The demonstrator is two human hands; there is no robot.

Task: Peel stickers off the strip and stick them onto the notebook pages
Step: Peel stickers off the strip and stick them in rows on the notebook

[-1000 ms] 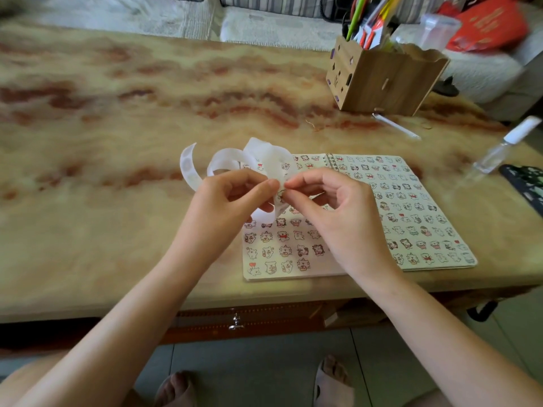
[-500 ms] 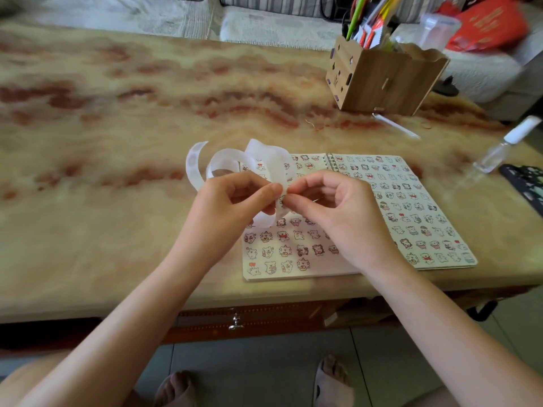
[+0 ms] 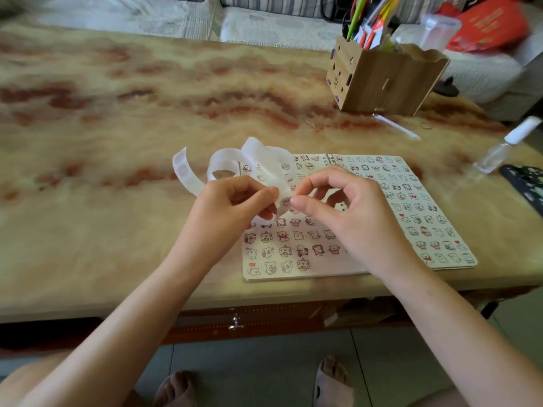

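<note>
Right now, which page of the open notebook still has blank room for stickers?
The white spiral notebook's left page: its bottom row stops after four stickers, leaving bare paper. The right page looks covered wherever visible.

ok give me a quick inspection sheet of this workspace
surface: marbled table, partly bare.
job's things: white strip held curled above the open notebook; both pages carry rows of stickers.
clutter: wooden pen box, white pen, spray bottle, dark patterned item at the right edge.
hands: left hand pinches the strip; right hand pinches it alongside, thumb to forefinger.
cables: nothing seen on the table.
surroundings: sofa behind, tiled floor below.
</note>
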